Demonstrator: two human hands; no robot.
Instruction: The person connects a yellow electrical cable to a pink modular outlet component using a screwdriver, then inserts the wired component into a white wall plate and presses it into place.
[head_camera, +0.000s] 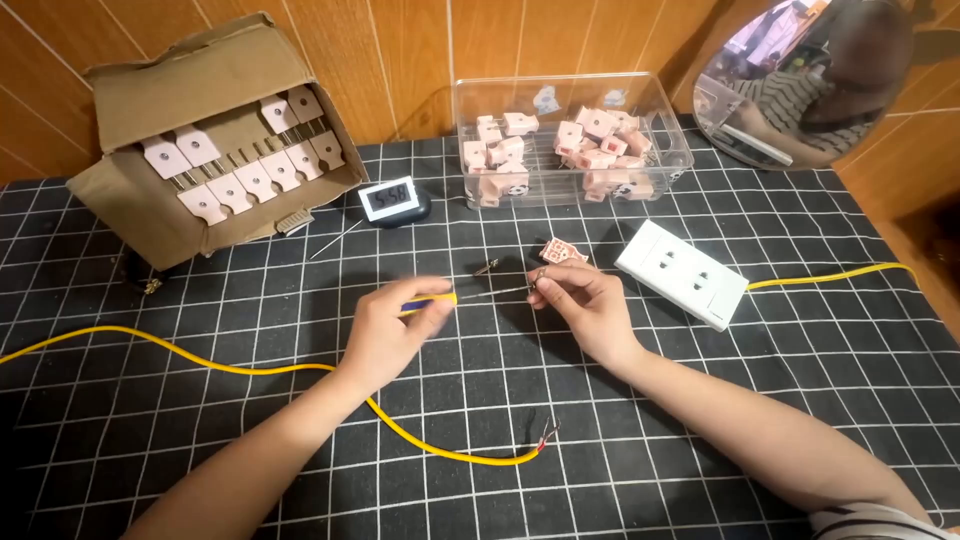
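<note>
— Hands first: what do they hold?
— Left hand (385, 335) has fingers clamped on a thin yellow-handled screwdriver (470, 295). Right hand (585, 305) pinches a small pink plastic connector block (560, 252).
— Room to move?
— Yes, bare black gridded worktop (700, 480) near the front edge.

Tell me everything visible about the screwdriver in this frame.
The screwdriver is slim, with a yellow handle showing a blue patch near the grip and a thin, bare metal shaft. It lies nearly level above the black gridded mat, tip pointing right. The left hand pinches its handle; the tip meets a small part held in the right hand's fingers. The tip's shape is too small to tell.
</note>
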